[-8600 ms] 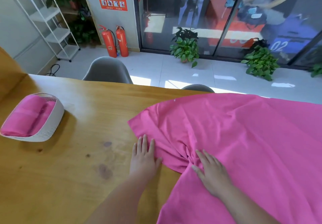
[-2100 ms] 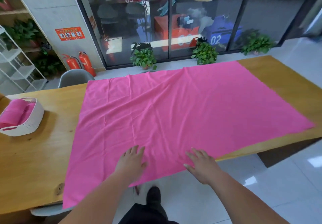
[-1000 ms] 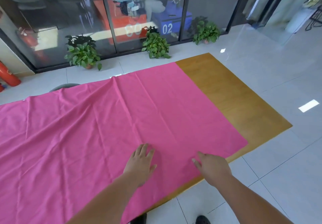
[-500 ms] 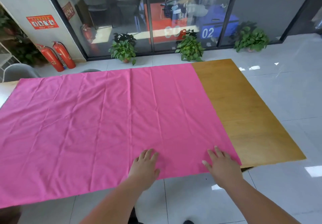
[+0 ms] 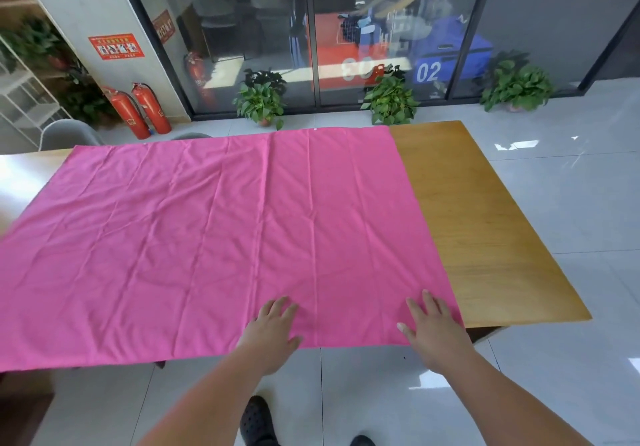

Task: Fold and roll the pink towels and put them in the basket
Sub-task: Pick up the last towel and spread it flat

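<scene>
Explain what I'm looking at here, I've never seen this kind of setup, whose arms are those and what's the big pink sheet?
There is no machine: a person wears a camera on the head, so this one picture looks forward and down over their own arms. The left hand and the right hand lie flat, fingers straight, near the front edge of a pink towel spread open on a wooden table. Neither hand grips anything. Below are the person's dark shoes on the floor; behind the table stand red fire extinguishers.

Pink towel point(image 5: 207, 237) cut off at left edge, red sign point(image 5: 116, 46) lettering unreadable
</scene>
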